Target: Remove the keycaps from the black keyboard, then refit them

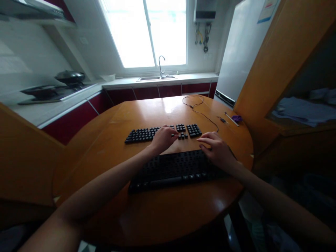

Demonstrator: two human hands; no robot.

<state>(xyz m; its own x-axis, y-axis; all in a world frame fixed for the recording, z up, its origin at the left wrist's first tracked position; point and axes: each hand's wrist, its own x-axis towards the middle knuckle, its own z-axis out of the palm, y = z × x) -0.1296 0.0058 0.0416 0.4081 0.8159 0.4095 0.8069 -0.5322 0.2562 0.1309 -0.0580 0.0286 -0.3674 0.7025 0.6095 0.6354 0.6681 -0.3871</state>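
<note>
A black keyboard base [175, 166] lies across the near part of the table, its upper rows without caps and several keycaps fitted along its front row. Beyond it, loose black keycaps [194, 130] are laid out in keyboard-like blocks. My left hand [165, 138] reaches over the base to these blocks, thumb and forefinger closed together at a small keycap beside the arrow-key group; the fingers partly hide it. Over the right end of the base hovers my right hand [215, 148], fingers bent, thumb and forefinger apart, with nothing visible between them.
A thin cable [202, 113] loops over the far right of the wooden table [141, 113]. A white stick-like tool [231, 119] and a purple item [237, 118] lie near its right edge. Behind are a sink [154, 78], a stove with pans [69, 77] and a fridge [243, 49].
</note>
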